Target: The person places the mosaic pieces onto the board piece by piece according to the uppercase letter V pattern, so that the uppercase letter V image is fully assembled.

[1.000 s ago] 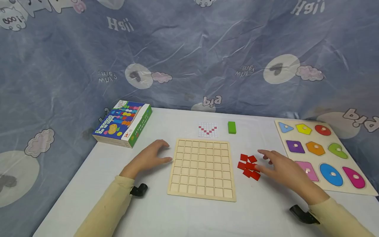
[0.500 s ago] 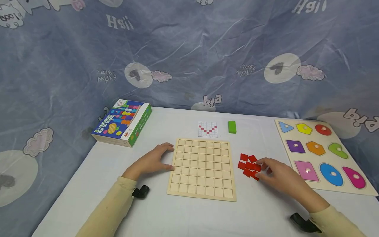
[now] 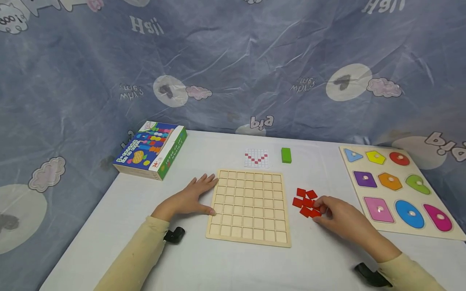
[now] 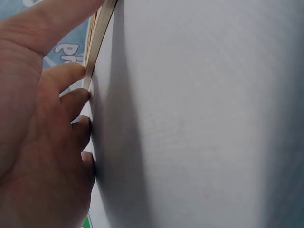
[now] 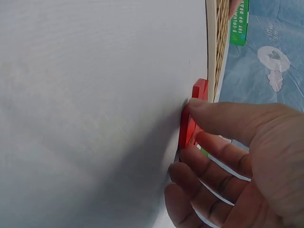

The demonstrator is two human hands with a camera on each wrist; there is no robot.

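A square wooden grid board [image 3: 249, 208] lies flat on the white table. My left hand [image 3: 191, 198] rests at its left edge, fingers spread and fairly straight; the left wrist view has thumb and index finger touching the board's side. Several small red square tiles [image 3: 297, 202] are heaped to the right of the board. At the right side of that heap, my right hand [image 3: 344, 218] pinches a red tile [image 5: 185, 128] between thumb and curled fingers. Part of this tile is hidden by the fingers. Behind the board lies a paper pattern card [image 3: 256, 158] with a red V of squares.
A green block [image 3: 286, 155] stands beside the card. On the right lies a shape puzzle board [image 3: 391, 198] with knobbed coloured pieces. A boxed toy set [image 3: 151, 149] sits at the back left. A printed blue cloth [image 3: 233, 60] hangs behind the table [image 3: 182, 262].
My left hand has come right onto the board's edge, its fingers spreading. My right hand has lowered to the heap, and thumb and fingers have closed on a red tile.
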